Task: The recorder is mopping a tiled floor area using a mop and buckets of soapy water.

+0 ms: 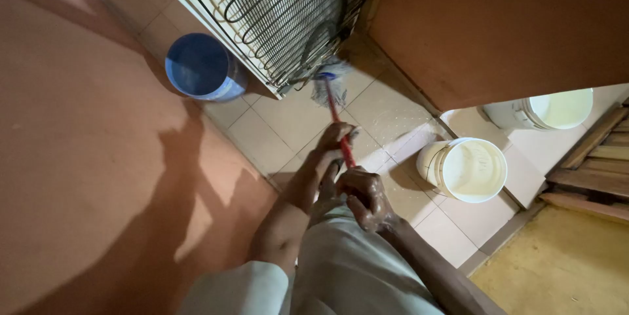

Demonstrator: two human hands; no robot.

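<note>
Head view, looking down at a tiled floor.

A red mop handle (341, 137) is held by both hands. Its long axis runs from the hands away toward the wire coil grille (282, 14) of an appliance, leaning slightly to the left as it goes. The pale mop head (329, 86) is seen at the far end, on the tiles at the grille's lower corner; it is blurred, so contact with the grille cannot be told.

The left hand (331, 148) is placed further along the handle, nearer the grille, with fingers wrapped around the shaft. The right hand (367, 197) is set just behind it, at the near end, fingers curled closed on the handle. The two hands are nearly touching. Both look wet.

Relative to the grille: a blue bucket (200, 66) stands to its left, just beside its edge; a white bucket (465, 169) stands to the right of the handle, apart from it; a second white bucket (547, 111) is further right.
</note>
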